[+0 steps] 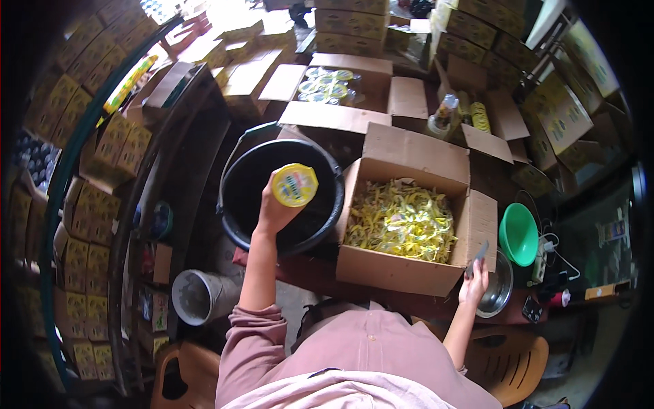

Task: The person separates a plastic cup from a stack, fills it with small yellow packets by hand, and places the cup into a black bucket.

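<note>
Yellow-topped tub (295, 185), going by the head view (only one here): up in the left hand (274, 208), over the mouth of the black bucket (235, 211). Left fingers curled round its side, printed top facing the camera. Right hand (472, 286) out past the near right corner of the cardboard box (402, 276), fingers closed on a knife (481, 252), blade pointing away from the body, metal bowl (503, 290) just beside. Exact thumb placement on the handle? Can't tell, too small. Inside the box, a big heap of crumpled yellow strips (402, 225). Green bowl (522, 234) over to the right on the bench (310, 269).

Step in hand, at a guess: handling one single tub, knife at the ready but well apart from it, so no cutting right now. Next move probably calls for a firm hold on the tub, knife brought across the box under control, edge kept clear of the left fingers. Easy to nick a thumb there, so worth going slow.
</note>
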`<state>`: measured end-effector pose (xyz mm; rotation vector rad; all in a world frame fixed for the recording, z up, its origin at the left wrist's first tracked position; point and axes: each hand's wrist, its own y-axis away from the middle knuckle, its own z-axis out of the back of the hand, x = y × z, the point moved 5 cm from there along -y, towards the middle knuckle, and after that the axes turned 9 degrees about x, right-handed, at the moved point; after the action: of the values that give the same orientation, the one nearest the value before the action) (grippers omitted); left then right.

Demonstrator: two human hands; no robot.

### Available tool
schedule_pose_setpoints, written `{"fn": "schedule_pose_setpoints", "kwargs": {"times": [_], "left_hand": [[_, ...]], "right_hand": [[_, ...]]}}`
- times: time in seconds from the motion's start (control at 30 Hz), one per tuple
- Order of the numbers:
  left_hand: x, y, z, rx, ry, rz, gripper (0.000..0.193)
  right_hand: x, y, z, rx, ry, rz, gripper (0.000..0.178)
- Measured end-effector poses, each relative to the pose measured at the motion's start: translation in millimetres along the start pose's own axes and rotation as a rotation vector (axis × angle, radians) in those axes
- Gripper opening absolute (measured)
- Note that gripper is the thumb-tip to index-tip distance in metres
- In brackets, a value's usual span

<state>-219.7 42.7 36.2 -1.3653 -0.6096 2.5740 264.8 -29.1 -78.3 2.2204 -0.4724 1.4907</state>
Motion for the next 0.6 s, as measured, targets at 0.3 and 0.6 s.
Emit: {"fn": "schedule_pose_setpoints", "kwargs": {"times": [0.3, 0.6], "left_hand": [[-0.4, 5.1, 5.3, 0.026, 0.081, -0.054, 0.053], [-1.0, 0.3, 9.6, -0.106, 0.088, -0.083, 0.051]], "right_hand": [[20.3, 53.5, -273.4, 1.023, 0.315, 0.051, 0.025], [24.2, 114.4, -367.8, 1.342, 0.747, 0.786, 0.035]]}}
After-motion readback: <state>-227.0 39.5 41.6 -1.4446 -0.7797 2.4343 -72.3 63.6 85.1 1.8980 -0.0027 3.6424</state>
